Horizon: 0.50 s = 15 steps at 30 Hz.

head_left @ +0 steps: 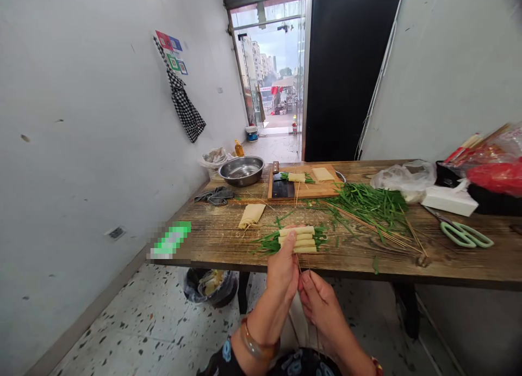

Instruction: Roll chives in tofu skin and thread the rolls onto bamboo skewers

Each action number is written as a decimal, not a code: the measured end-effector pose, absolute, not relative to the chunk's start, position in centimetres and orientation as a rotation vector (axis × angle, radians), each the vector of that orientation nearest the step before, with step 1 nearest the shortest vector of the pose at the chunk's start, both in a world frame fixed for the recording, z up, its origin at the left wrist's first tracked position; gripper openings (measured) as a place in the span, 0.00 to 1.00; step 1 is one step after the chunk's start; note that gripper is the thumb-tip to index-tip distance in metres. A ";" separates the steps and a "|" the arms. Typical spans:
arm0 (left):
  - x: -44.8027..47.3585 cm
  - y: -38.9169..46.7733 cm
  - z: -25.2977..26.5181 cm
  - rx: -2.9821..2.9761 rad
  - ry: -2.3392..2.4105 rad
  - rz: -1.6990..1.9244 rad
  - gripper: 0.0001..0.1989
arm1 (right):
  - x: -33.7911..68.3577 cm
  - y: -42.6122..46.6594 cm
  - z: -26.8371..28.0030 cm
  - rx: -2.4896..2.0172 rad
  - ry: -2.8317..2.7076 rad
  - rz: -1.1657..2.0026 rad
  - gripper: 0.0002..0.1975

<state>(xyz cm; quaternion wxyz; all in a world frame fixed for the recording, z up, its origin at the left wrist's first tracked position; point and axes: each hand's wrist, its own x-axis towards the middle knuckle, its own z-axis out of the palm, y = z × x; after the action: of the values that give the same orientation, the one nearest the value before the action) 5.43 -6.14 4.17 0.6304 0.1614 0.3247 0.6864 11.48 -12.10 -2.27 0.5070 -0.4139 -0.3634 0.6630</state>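
Observation:
My left hand (284,264) grips a row of several pale tofu-skin rolls (304,239) stuffed with green chives that stick out at both ends. Its thumb lies across the left part of the rolls, above the table's front edge. Just below and to the right, my right hand (320,300) pinches a thin wooden skewer (309,267). Two skewers run from the rolls down toward my right hand; how deep they go in is hidden. A folded stack of tofu skin sheets (251,215) lies on the table left of the rolls.
A cutting board (304,193) bears a cleaver (283,186), another roll and a sheet. Loose chives (367,204) and skewers (379,229) lie to the right, near green-handled scissors (467,234). A steel basin (242,171) and grey cloth (214,196) stand left.

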 end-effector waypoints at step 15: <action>5.0 -6.1 3.5 0.371 0.757 1.552 0.16 | 12.2 -11.5 -2.9 -1.066 -1.095 1.407 0.25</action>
<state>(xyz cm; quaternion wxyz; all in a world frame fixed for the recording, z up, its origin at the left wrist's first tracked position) 4.98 -6.12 3.52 0.6347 0.1622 0.3313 0.6791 12.17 -11.48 -2.94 0.5074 -0.4421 -0.4544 0.5836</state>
